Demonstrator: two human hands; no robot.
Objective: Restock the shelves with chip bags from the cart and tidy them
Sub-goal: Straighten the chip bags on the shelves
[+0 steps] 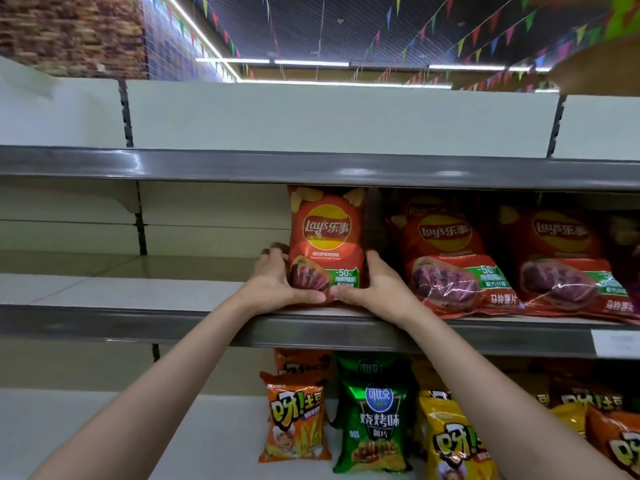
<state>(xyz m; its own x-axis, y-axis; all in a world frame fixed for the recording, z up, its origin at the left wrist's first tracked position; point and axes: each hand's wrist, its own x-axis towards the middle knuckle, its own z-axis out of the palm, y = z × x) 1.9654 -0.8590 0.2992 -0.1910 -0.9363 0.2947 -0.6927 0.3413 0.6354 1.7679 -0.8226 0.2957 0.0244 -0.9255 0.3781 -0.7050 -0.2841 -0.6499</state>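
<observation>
Head view: a red Lay's chip bag [327, 237] stands upright on the middle shelf [173, 323], close to its front edge, with its top just under the shelf above [311, 168]. The left hand [277, 282] grips the bag's lower left side, fingers wrapped round the edge toward the back and thumb lying across the bottom front. The right hand [375, 285] grips the lower right side in mirror fashion, its thumb meeting the left thumb near the bag's bottom centre. Both hands are closed on the bag; both forearms reach up from the bottom of the view. To the right of the held bag, apart from it by a narrow gap, a second Lay's bag [446, 261] and a third Lay's bag [564, 261] lean back on the same shelf. The portion of the middle shelf left of the hands carries no stock. On the lower shelf [104, 427] stand an orange snack bag [296, 419], a green chip bag [375, 427] just beside it, and a yellow snack bag [450, 445] further right, partly hidden by the right forearm.
</observation>
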